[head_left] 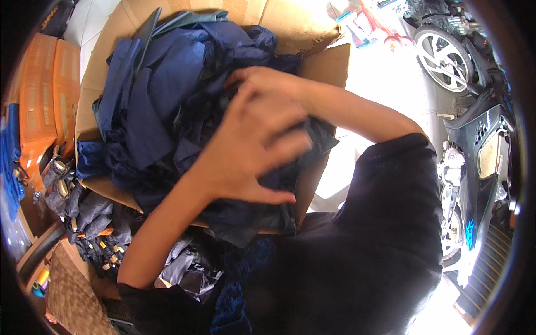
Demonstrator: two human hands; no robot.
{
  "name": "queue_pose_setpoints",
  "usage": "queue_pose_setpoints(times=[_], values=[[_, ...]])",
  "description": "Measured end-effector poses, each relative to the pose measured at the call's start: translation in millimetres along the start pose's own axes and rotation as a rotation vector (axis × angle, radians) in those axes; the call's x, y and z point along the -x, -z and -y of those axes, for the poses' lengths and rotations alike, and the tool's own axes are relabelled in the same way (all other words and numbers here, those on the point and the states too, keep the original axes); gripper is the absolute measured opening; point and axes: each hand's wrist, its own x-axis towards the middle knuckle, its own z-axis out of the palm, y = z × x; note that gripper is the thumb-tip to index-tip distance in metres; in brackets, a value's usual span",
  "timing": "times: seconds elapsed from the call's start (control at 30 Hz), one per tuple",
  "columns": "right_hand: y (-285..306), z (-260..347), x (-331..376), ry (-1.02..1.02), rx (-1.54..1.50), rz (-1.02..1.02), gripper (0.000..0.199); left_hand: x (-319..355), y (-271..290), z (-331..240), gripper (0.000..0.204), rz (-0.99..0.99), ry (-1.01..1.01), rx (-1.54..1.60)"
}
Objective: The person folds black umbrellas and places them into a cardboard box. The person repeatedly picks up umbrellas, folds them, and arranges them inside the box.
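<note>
A large cardboard box (pixel 324 72) stands in front of me, piled with dark navy and black cloth (pixel 173 78). My left hand (pixel 245 148) hovers over the pile, slightly blurred, its fingers spread and nothing visible in them. Behind it, my right hand (pixel 273 84) reaches across from the right, bent at the wrist, near the middle of the cloth. Most of its fingers are covered by the left hand, so I cannot see whether they grip anything. A greenish-grey piece of cloth (pixel 192 19) lies at the far side of the heap.
Orange-wrapped boxes (pixel 39 95) stand at the left. Below them lie bundles of dark folded fabric (pixel 97 215). A woven brown panel (pixel 75 290) is at the lower left. On the right is a motorcycle (pixel 474 162), with a wheel (pixel 444 58) farther back, on a bright tiled floor.
</note>
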Motion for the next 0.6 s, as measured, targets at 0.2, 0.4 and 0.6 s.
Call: queue_pose_setpoints(times=[0.2, 0.4, 0.6], values=[[1, 40, -3, -0.625, 0.217, 0.009, 0.036, 19, -43, 12, 0.055, 0.605, 0.166, -0.211], [17, 72, 13, -0.34, 0.801, 0.022, 0.025, 25, -12, 52, 0.037, 0.619, 0.452, -0.555], [-16, 61, 23, -0.587, 0.869, 1.138, 0.035, 45, 12, 87, 0.028, 0.213, 0.54, -0.653]])
